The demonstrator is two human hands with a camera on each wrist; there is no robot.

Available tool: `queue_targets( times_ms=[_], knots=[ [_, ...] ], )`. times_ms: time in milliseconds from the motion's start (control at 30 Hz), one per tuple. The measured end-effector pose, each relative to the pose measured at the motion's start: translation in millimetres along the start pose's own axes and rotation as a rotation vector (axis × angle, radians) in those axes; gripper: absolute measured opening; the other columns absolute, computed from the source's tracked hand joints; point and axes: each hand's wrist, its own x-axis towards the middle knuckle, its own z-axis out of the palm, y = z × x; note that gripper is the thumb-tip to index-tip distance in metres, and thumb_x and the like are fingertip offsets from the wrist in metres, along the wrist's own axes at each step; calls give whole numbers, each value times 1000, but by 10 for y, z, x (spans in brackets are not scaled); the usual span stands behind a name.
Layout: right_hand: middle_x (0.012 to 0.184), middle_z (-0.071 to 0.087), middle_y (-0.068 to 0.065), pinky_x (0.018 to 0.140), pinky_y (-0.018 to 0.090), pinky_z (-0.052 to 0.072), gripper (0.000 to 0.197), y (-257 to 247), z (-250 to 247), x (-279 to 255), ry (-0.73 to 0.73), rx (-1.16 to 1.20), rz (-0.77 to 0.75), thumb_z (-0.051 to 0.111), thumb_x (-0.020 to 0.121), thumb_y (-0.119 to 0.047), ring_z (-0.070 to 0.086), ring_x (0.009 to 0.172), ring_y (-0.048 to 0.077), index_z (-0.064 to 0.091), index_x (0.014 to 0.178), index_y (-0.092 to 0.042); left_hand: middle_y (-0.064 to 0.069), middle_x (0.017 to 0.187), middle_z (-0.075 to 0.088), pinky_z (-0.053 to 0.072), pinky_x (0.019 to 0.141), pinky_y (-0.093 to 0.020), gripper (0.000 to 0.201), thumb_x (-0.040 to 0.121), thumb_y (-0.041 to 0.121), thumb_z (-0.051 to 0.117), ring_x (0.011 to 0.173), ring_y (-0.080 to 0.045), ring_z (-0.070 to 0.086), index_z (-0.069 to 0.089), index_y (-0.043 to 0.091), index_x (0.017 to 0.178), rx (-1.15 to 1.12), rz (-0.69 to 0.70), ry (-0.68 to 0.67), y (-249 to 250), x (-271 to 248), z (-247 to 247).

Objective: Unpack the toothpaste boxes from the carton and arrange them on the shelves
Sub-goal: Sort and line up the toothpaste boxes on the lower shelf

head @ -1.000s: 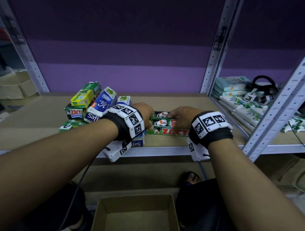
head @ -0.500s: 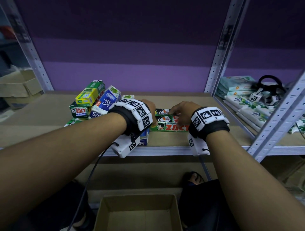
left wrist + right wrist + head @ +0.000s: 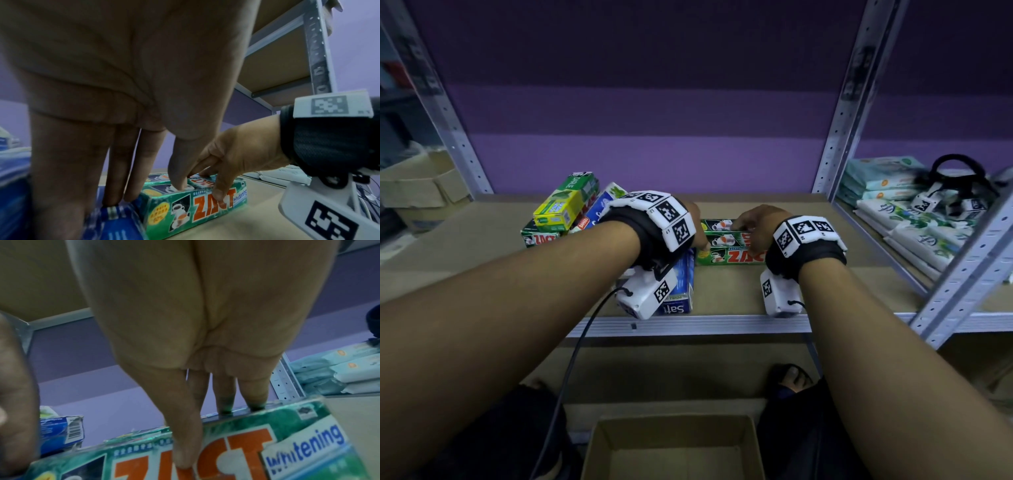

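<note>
A green Zact toothpaste pack (image 3: 726,240) (image 3: 197,206) (image 3: 236,451) lies flat on the middle of the shelf board (image 3: 722,294). My right hand (image 3: 753,226) (image 3: 209,434) grips it, thumb on the front face and fingers over the far top edge. My left hand (image 3: 690,219) (image 3: 148,186) has straight fingers against the pack's left end and its thumb tip on top. A blue Safi box (image 3: 681,291) (image 3: 115,227) lies just left of the pack under my left wrist. The brown carton (image 3: 674,448) stands open on the floor below.
A loose pile of green, yellow and blue toothpaste boxes (image 3: 565,212) sits at the back left of the shelf. A metal upright (image 3: 839,137) bounds the bay on the right, with wipe packs (image 3: 914,233) beyond it. Another cardboard box (image 3: 417,192) stands far left.
Both hands have slid the Zact pack a little deeper onto the shelf, away from the front rail. The holds look the same.
</note>
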Motion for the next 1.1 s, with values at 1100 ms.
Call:
queue_targets(
  times_ms=[1100],
  knots=[
    [117,65,1,89,31,52,33,-672,-119,-323,248,386,-192,62,91,-11,62,103,19,65,122,-22,1,112,68,47,81,-28,22,87,36,64,101,-21,61,70,25,104,-43,37,302,-1016,-748,-475]
  ],
)
